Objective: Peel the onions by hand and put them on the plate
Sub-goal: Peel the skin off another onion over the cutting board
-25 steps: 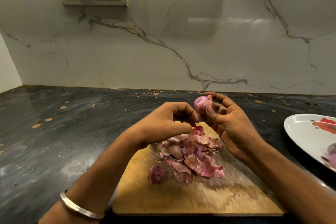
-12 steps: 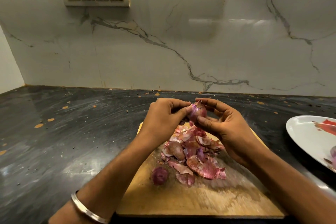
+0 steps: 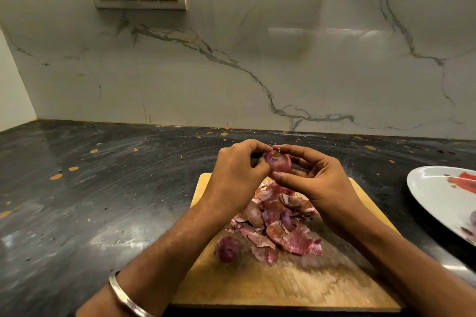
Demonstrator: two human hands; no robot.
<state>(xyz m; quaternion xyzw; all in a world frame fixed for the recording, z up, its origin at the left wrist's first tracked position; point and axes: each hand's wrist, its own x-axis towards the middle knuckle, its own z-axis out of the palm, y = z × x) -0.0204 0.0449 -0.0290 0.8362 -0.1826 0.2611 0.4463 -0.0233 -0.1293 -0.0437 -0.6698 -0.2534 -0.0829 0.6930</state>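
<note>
While held above the far end of the cutting board (image 3: 283,288), onion (image 3: 279,163) pinched between left hand (image 3: 238,175) and right hand (image 3: 315,185), fingers curled round it; peels (image 3: 286,226) heaped below, plate (image 3: 435,195) right.

The scene is dim and warm-toned, lit from overhead. A soft, wide band of glare lies across the glossy marble wall (image 3: 257,59) at upper right, and paler patches of sheen sit on the dark tabletop (image 3: 90,201) at left and lower left. Shadows are soft; the forearms darken toward the bottom edge. The wide-angle lens bows the line where wall meets tabletop and stretches the corners. The near part of the wooden cutting board (image 3: 283,288) is smeared, its grain streaked and blocky. The white plate (image 3: 432,188), cut by the right edge, looks bright against the dark surface. Fine detail is soft throughout.
</note>
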